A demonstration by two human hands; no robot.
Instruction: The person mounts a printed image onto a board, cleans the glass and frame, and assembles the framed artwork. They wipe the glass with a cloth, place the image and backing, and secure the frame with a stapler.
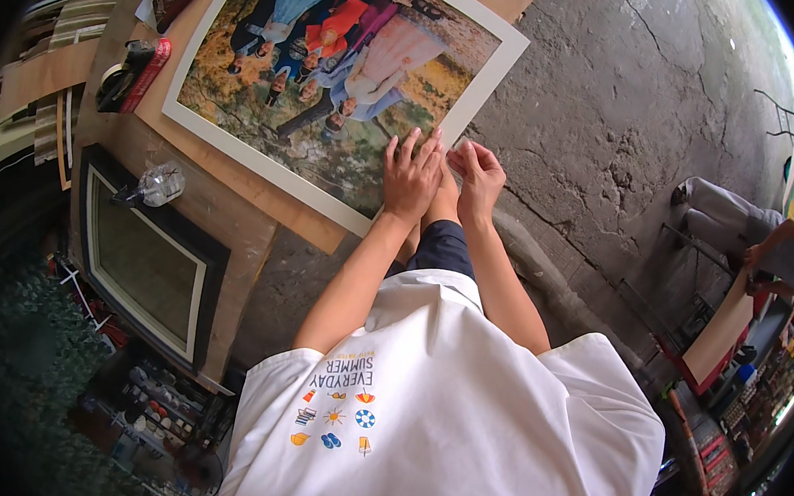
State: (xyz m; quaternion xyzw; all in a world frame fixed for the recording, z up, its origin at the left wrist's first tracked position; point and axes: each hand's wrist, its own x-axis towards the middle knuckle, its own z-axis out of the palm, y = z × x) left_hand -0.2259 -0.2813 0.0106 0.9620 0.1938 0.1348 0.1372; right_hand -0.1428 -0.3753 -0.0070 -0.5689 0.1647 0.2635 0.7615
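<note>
Atop the framed picture (347,84), left hand (413,177), grip spread; just beside, right hand (478,178), grip pressed together.

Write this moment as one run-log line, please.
left hand: resting on white-bordered rectangular photo | right hand: pinched, by photo's edge

Grey capital lettering (344,380) marks the white shirt (485,418).

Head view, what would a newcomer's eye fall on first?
First, the white-bordered group photo at top centre, the left hand on its lower-right edge and the right hand beside it. Then the white T-shirt below, and the dark-framed panel at left.
</note>
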